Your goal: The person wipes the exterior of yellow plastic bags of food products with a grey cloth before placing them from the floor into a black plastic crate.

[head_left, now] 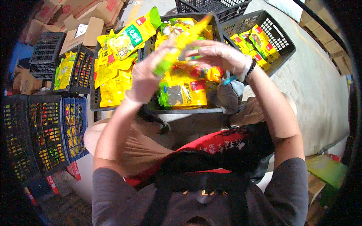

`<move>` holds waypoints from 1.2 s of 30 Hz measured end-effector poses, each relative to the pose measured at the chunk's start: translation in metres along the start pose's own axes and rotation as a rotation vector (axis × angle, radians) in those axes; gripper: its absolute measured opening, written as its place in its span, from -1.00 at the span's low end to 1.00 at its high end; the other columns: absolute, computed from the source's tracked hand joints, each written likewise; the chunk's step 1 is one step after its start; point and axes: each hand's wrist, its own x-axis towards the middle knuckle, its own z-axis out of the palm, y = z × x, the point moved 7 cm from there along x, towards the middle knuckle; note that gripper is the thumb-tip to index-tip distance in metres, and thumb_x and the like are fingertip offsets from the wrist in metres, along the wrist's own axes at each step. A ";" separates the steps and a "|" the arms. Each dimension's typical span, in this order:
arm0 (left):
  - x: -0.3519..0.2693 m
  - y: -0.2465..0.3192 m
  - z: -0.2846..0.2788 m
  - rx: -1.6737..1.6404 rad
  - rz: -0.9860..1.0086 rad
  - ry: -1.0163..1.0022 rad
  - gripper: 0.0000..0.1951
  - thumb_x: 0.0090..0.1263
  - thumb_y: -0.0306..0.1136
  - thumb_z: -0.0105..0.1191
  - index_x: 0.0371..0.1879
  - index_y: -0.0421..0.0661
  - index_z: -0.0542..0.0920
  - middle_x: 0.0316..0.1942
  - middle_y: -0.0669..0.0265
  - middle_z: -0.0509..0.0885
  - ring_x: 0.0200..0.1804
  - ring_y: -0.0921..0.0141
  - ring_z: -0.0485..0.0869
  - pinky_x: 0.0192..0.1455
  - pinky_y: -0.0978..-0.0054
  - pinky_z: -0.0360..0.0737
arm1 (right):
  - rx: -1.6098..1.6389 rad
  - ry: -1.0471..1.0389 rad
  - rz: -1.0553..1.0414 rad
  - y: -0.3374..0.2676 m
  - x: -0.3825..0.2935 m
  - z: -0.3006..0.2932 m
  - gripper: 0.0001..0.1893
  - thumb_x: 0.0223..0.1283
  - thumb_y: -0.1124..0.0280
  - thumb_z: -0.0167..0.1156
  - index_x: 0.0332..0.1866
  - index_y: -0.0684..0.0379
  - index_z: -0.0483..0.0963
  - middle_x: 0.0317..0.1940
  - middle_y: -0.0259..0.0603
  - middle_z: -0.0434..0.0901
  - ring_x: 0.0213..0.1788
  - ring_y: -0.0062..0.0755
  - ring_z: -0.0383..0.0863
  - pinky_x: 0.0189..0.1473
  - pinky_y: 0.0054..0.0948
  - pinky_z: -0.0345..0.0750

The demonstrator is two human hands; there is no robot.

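Observation:
My left hand point(148, 72), in a thin clear glove, grips a yellow and green plastic food packet point(188, 36) that is blurred and seen nearly edge-on. My right hand point(222, 53), also gloved, is to the right of that packet with its fingers apart and nothing in them. Both hands are over a black plastic crate point(186, 111) in front of me. Inside it lie more packets, among them a yellow one with a dark window point(188, 94) near the front. Grey cloth point(228, 96) hangs over this crate's front right corner.
A black crate point(97, 108) on the left is heaped with yellow packets point(133, 34). Another crate point(285, 53) at right holds several packets point(261, 42). Behind stands a black crate point(212, 7). Stacked crates point(45, 132), a blue crate point(75, 127) and cardboard boxes point(93, 31) line the left side.

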 end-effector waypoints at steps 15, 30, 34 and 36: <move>-0.002 -0.073 -0.004 -1.154 -0.675 0.083 -0.70 0.30 -0.39 0.11 -0.06 -0.30 0.57 -0.17 0.29 0.67 -0.09 0.48 0.63 0.04 0.52 0.54 | -0.789 0.593 0.114 -0.016 -0.077 -0.095 -0.58 0.26 0.06 0.02 -0.03 0.20 0.50 -0.20 -0.18 0.63 -0.14 -0.35 0.59 -0.01 -0.42 0.49; 0.014 -0.004 0.020 -0.494 -0.298 -0.319 -0.70 0.33 -0.33 0.03 -0.02 -0.19 0.50 -0.19 0.41 0.61 -0.15 0.52 0.55 -0.08 0.49 0.51 | -1.350 0.453 -0.978 -0.102 -0.042 0.085 -0.42 -0.02 0.19 0.26 0.14 0.20 0.35 -0.01 -0.04 0.48 0.00 -0.08 0.50 0.11 -0.27 0.41; 0.017 0.012 0.010 -0.365 -0.204 -0.339 -0.71 0.30 -0.43 -0.01 0.00 -0.18 0.50 -0.14 0.29 0.64 -0.07 0.41 0.61 -0.03 0.43 0.55 | -1.301 0.450 -0.833 -0.070 -0.019 0.085 -0.37 0.00 0.09 0.30 0.16 0.17 0.30 -0.02 0.09 0.49 -0.03 0.06 0.52 0.02 -0.21 0.47; 0.019 0.017 0.010 -0.431 -0.097 -0.367 -0.73 0.28 -0.45 0.00 -0.04 -0.17 0.52 -0.17 0.25 0.66 -0.13 0.36 0.62 -0.06 0.40 0.55 | -1.329 0.499 -0.744 -0.069 -0.012 0.076 -0.46 0.11 0.08 0.21 0.15 0.12 0.34 -0.10 0.07 0.56 -0.14 0.06 0.58 -0.14 -0.20 0.54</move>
